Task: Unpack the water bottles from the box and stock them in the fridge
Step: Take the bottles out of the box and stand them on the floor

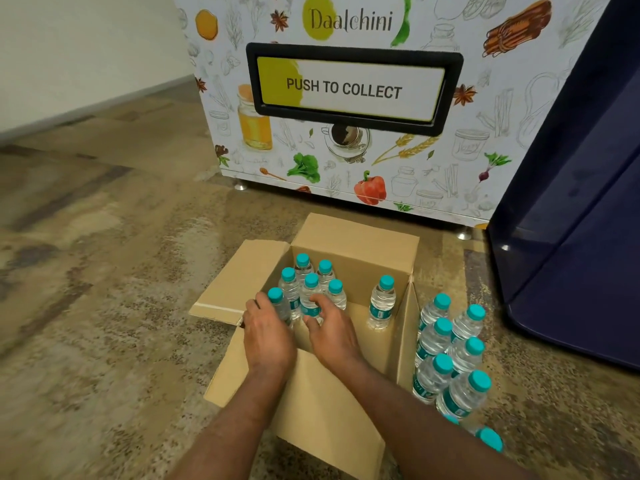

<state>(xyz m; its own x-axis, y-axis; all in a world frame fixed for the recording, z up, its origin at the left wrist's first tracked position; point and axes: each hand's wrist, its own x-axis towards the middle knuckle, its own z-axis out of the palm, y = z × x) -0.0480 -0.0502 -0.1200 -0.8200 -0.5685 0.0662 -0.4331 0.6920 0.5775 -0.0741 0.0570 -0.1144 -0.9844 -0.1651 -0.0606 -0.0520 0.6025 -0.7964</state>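
open box (353,258) on floor (121,271), both hands inside. right hand (334,330) curled round bottle (307,298) in 10 o'clock cluster. left hand (268,336) against neighbour, clamp cannot tell. unpacked bottles (436,341) stand at box's 3 o'clock, judged staged for fridge.

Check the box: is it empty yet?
Not empty. Seven bottles stand upright in the box: six clustered left, one alone at right.

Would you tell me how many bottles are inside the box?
7: six bottles bunched at the box's left, one alone at its right; left hand and right hand may hide more.
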